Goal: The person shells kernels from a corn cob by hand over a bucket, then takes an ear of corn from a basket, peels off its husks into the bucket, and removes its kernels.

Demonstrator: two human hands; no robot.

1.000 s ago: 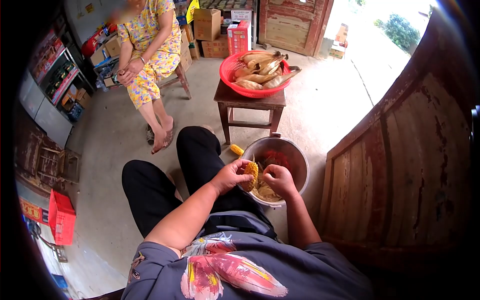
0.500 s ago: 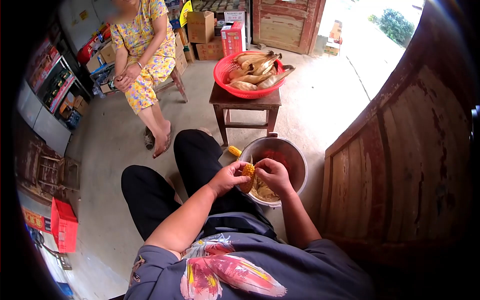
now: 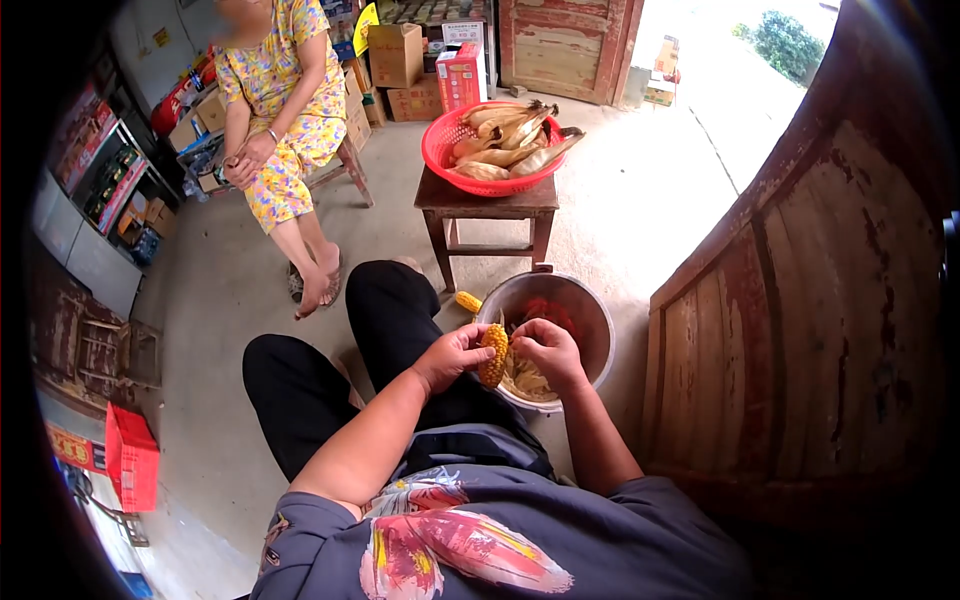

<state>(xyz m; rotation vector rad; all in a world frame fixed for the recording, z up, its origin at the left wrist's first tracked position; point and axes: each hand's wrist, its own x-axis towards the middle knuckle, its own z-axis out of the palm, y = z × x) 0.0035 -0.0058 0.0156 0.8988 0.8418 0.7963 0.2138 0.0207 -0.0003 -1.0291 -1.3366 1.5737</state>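
My left hand [image 3: 456, 355] is closed around an upright ear of corn [image 3: 493, 356] with bare yellow-brown kernels. Just right of the ear, my right hand [image 3: 549, 352] has its fingertips pinched together; whatever lies between them is too small to make out. Both hands are over the near left side of a metal pot [image 3: 602, 345]. Pale husks [image 3: 527, 382] lie in the pot, along with something red farther back. Beyond my left hand, another yellow ear of corn [image 3: 467, 301] shows beside the pot's rim.
A red plastic basket [image 3: 432, 160] of husk-covered corn [image 3: 515, 140] stands on a wooden stool [image 3: 486, 206] past the pot. At the far left, a person [image 3: 290, 110] in flowered clothes sits. A weathered wooden door [image 3: 780, 350] is close on my right. Cardboard boxes [image 3: 396, 55] line the back.
My right hand's pinched fingers have drawn slightly away from the ear of corn, to the right. The left hand keeps its hold on the ear. The view has shifted a little.
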